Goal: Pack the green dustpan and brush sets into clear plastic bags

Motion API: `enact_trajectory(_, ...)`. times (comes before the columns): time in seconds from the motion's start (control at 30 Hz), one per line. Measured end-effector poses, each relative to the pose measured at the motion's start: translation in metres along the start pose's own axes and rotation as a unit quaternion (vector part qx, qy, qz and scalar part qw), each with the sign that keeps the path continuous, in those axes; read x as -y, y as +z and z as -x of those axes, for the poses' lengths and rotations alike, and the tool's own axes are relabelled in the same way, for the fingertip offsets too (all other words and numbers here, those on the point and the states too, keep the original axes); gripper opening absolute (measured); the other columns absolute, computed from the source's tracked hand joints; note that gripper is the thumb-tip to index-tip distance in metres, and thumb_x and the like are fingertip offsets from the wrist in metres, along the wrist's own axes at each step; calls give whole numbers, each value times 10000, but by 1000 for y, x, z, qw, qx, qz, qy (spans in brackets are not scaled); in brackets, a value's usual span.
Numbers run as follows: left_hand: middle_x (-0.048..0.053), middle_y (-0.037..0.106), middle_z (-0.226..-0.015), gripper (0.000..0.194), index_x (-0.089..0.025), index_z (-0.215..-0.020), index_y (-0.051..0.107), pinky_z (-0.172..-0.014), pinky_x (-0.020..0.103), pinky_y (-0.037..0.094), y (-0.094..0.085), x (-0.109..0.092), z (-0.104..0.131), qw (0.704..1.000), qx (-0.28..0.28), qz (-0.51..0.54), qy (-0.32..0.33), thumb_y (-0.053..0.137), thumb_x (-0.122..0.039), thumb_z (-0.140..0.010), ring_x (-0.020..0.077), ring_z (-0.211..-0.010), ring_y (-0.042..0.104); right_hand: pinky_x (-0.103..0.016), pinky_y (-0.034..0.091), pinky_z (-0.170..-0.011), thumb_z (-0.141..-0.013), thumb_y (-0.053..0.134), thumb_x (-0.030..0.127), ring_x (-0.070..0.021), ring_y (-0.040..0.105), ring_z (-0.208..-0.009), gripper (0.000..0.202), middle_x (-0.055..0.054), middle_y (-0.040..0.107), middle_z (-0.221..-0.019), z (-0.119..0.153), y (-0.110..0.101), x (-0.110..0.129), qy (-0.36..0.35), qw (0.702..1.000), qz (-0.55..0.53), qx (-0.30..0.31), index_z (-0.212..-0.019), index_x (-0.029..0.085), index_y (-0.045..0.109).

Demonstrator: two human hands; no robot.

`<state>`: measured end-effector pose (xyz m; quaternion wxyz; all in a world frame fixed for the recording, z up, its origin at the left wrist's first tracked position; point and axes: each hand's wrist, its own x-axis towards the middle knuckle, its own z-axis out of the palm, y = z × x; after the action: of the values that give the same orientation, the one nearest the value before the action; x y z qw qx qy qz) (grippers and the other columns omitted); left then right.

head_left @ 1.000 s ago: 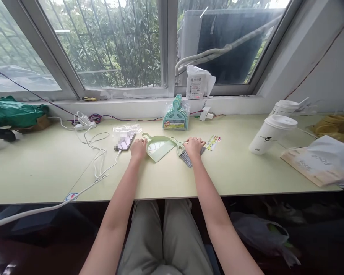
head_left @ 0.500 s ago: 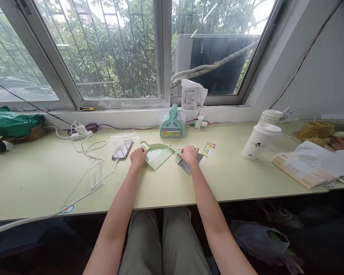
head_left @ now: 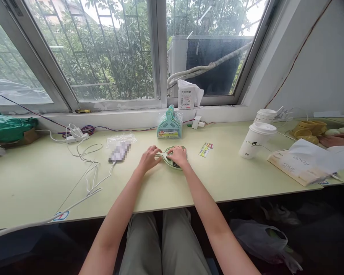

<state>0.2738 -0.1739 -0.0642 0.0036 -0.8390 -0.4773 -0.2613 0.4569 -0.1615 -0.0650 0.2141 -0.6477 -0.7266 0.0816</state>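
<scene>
resting hands (head_left: 149, 157) on dustpan (head_left: 172, 163)

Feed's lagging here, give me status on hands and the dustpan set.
Left hand on brush handle. Right hand pressing brush into dustpan. Nothing in the way.

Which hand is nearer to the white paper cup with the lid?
Right. The right hand rests on the small brush and dustpan, on the side toward the white paper cup; the left hand lies farther away.
</scene>
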Motion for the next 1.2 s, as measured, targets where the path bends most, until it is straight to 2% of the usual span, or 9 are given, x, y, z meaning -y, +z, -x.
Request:
enact_trajectory(0.17,93,571,-1151,294,-254,-1019,636,-942,357,408,0,14,0,999,27,-8,46,548,-86,-795,238,-1091,519,-336,288,-911,-796,653,376,-212,470,-1128,145,-9,626,-1149,0,4,3,-12,1000,-22,16,-899,302,724)
enact_trajectory(0.5,103,626,-927,270,-205,-884,654,-816,309,452,15,7,-4,996,87,-10,-22,491,-11,-790,226,-910,613,-339,314,-906,-799,653,357,-210,519,-1076,129,0,688,-1082,-4,9,4,-24,999,-9,22,-868,268,716)
enact_trajectory(0.6,111,625,-999,296,-214,-906,649,-862,344,457,17,7,-2,998,55,7,-22,466,-11,-792,244,-993,597,-341,315,-910,-783,662,353,-214,530,-1064,126,-13,698,-1058,-4,9,6,-34,999,-3,17,-851,258,710)
enact_trajectory(0.7,120,546,-1255,364,-233,-1096,602,-1010,404,391,17,5,-3,993,-77,72,-62,525,-65,-782,270,-1236,464,-316,338,-896,-762,667,371,-216,553,-1048,150,-29,707,-1002,-2,8,9,-22,1000,-20,-10,-837,247,702)
enact_trajectory(0.8,118,404,-1424,515,-242,-1310,439,-1034,415,383,19,-4,-9,927,-205,270,-162,576,-236,-814,259,-1302,413,-270,387,-834,-788,629,391,-203,577,-1022,206,-37,698,-1007,0,7,15,32,992,-74,-92,-914,236,678)
enact_trajectory(0.87,115,457,-1379,513,-242,-1329,406,-943,380,457,23,-13,-12,857,-162,443,-207,543,-356,-848,237,-1198,522,-249,410,-814,-822,586,388,-188,585,-1014,228,-34,687,-1038,-1,6,20,50,981,-119,-144,-973,231,654)
enact_trajectory(0.97,97,594,-1203,523,-210,-1236,489,-812,315,506,31,-22,-15,774,-35,593,-220,625,-428,-781,225,-1047,608,-229,430,-831,-873,510,342,-162,603,-983,227,-26,682,-1060,-3,3,23,13,976,-172,-132,-1015,231,648)
enact_trajectory(1.07,67,639,-1088,512,-196,-1156,520,-745,266,510,31,-17,-15,736,-41,633,-238,698,-355,-703,193,-951,631,-269,427,-889,-913,413,293,-187,574,-1080,299,-63,642,-1185,-5,-6,8,32,977,-146,-152,-1082,230,652)
enact_trajectory(1.2,27,647,-977,441,-215,-1079,505,-665,244,516,21,7,-14,710,-110,622,-310,693,-256,-682,146,-811,644,-496,265,-1056,-895,421,252,-303,246,-1404,495,-178,320,-1506,-5,-19,-36,218,945,2,-243,-1379,162,457)
